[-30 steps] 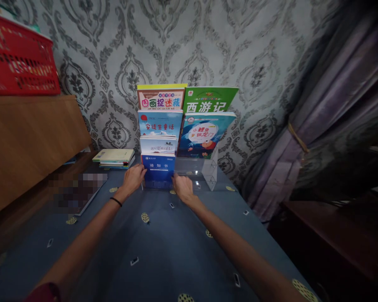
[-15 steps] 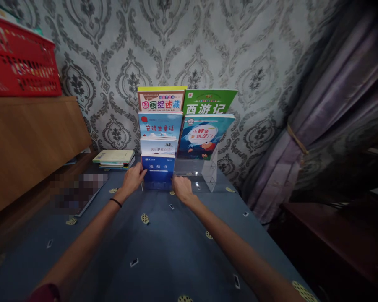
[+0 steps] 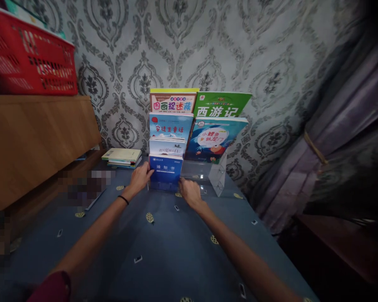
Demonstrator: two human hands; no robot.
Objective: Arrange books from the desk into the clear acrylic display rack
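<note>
A clear tiered book stand (image 3: 218, 178) holds several books in two columns. At the lowest front tier, a blue booklet (image 3: 165, 172) with white lettering stands nearly upright. My left hand (image 3: 141, 177) is closed on its left edge, with the thumb in front. At the lower right edge, my right hand (image 3: 190, 191) has its fingers curled in against the booklet; their tips are partly hidden. Behind the booklet rise a pale book (image 3: 166, 147), a light-blue book (image 3: 171, 126) and a brown-bordered book (image 3: 173, 102). The right column holds a teal book (image 3: 215, 136) and a green book (image 3: 223, 102).
A small stack of books (image 3: 122, 156) lies left of the stand on the blue patterned tablecloth (image 3: 163, 260). Nearer is a blurred-out flat item (image 3: 96, 199). A red basket (image 3: 50, 63) sits on a wooden cabinet (image 3: 40, 138) at left. A curtain (image 3: 308, 167) hangs at right.
The view has turned slightly left, so everything sits a little further right in the picture. Both hands stay at the blue booklet's sides, with little visible movement.
</note>
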